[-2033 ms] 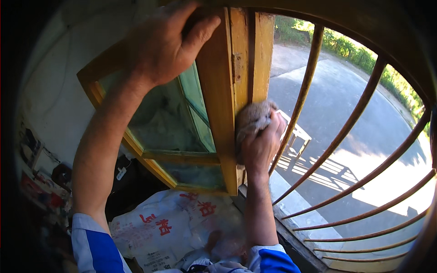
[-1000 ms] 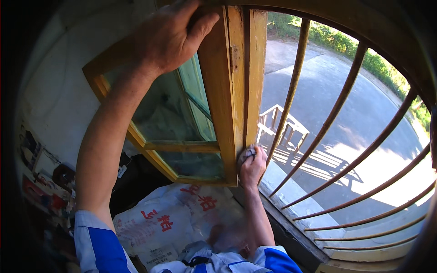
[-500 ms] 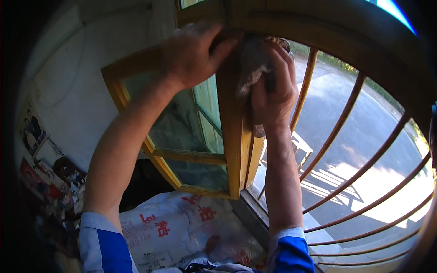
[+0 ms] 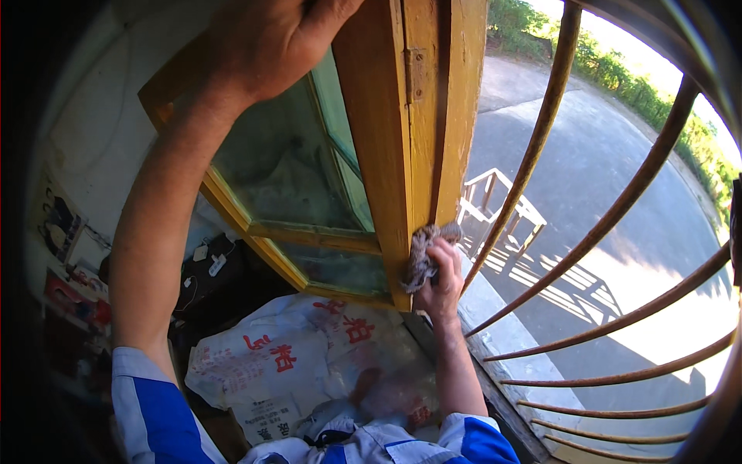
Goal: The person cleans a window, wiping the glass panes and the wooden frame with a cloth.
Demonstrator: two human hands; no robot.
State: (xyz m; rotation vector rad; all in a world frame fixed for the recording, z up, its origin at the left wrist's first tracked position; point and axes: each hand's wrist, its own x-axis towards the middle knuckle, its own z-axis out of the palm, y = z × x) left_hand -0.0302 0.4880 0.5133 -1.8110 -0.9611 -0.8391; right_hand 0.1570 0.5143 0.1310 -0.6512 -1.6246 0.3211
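Observation:
A crumpled grey-brown rag (image 4: 423, 251) is bunched in my right hand (image 4: 442, 282). My right hand presses it against the lower end of the yellow wooden window frame (image 4: 421, 170), close to the sill. At the top, my left hand (image 4: 267, 50) grips the upper part of the open window sash (image 4: 375, 131), thumb pointing right along the wood. The upper edge of the picture cuts off its other fingers. Dusty glass panes (image 4: 270, 182) fill the sash, and a metal hinge (image 4: 416, 75) shows on the frame.
Rusty curved bars (image 4: 610, 209) cross the window opening on the right. Outside lie grey paving and a pale wooden rack (image 4: 506, 209). Below the sash is a white plastic sack (image 4: 309, 348) with red print. A dark surface with small white items (image 4: 218, 263) stands at the left.
My right hand has moved the rag down the frame from near the top to its lower end. My left hand appears higher and further left in the picture, as the view has shifted.

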